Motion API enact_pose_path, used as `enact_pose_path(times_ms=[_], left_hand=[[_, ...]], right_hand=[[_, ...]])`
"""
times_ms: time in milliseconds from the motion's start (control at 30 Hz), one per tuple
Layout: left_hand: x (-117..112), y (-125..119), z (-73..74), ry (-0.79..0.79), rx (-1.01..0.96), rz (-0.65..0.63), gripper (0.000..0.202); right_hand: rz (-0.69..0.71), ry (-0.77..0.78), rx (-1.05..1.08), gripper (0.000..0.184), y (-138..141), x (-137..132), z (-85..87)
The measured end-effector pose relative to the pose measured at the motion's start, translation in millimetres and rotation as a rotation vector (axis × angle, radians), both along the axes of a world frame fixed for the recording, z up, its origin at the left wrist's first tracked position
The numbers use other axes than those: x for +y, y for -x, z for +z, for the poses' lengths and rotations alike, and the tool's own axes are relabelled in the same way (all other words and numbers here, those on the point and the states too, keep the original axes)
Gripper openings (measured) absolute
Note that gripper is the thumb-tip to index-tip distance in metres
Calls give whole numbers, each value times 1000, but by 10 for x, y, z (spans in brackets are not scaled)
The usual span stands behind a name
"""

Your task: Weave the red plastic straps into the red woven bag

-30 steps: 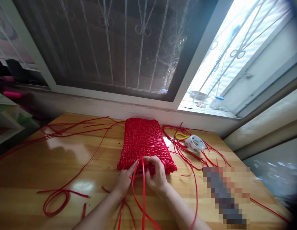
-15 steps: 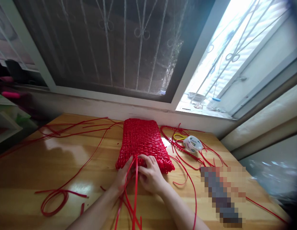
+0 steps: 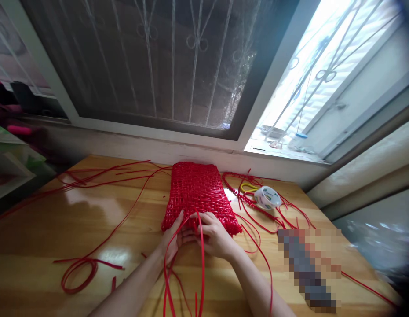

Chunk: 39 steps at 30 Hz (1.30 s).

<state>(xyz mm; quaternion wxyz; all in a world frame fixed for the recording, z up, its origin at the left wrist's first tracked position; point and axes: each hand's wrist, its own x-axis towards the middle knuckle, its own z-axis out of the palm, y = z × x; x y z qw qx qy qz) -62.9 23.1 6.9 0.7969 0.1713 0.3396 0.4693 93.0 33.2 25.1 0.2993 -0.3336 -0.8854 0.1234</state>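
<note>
A red woven bag [image 3: 198, 189] of plastic strips lies on the wooden table, its near edge towards me. My left hand [image 3: 171, 240] is closed on that near edge, thumb on top and fingers partly hidden underneath. At the middle of the same edge, my right hand [image 3: 216, 233] has its fingers curled in a pinch around the weaving and a strip. Long red plastic strips [image 3: 202, 264] rise from between my hands and arch down towards me. The exact spot between the fingertips is hidden.
A coil of red strip [image 3: 79, 276] lies at left, with more loose strips [image 3: 102, 178] behind it. At right are a roll of tape [image 3: 267, 197], yellow-handled scissors [image 3: 249, 188], a braided red cord [image 3: 235, 189] and a blurred-out dark object [image 3: 306, 270]. A window stands behind the table.
The strips between my hands have swung from nearly straight into a wider arch, spreading to both sides. My right hand has shifted slightly right; both hands remain at the bag's near edge.
</note>
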Motion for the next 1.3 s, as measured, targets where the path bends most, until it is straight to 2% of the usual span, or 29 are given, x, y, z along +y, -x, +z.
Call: enact_pose_path(times_ms=[133,267,500,567,700,733,833,900,967,1100,1200,1300], left_hand=[[4,-6,-41,-19,-15,5,35],[10,-3,-57,-15,-10,3,31],[-1,-12,-63,-46,19,34,32],[-3,-11,-61,-63,32,13,29],[-6,-12,-51,-62,37,14,24],[-7,-14,-48,-56,49,22,24],[-4,-18,-49,-36,93,44,24],[1,-18,-60,-38,89,39,23],[7,-17,-77,-36,74,25,22],[8,-12,-98,-15,61,18,24],[5,-8,-96,-8,34,16,26],[8,-3,-101,-6,14,15,28]], right_hand=[[35,146,98,15,-34,9,46],[-3,340,227,13,-53,32,64],[-52,607,471,18,-34,79,-7],[-82,625,516,20,-5,63,-25],[-173,572,547,44,100,48,-16],[-186,560,549,42,129,59,-8],[-191,544,585,20,189,121,21],[-170,561,620,11,185,163,39],[-109,610,622,12,144,187,57],[21,744,507,35,35,200,76],[-71,761,519,38,13,217,59],[-138,725,566,28,31,231,41]])
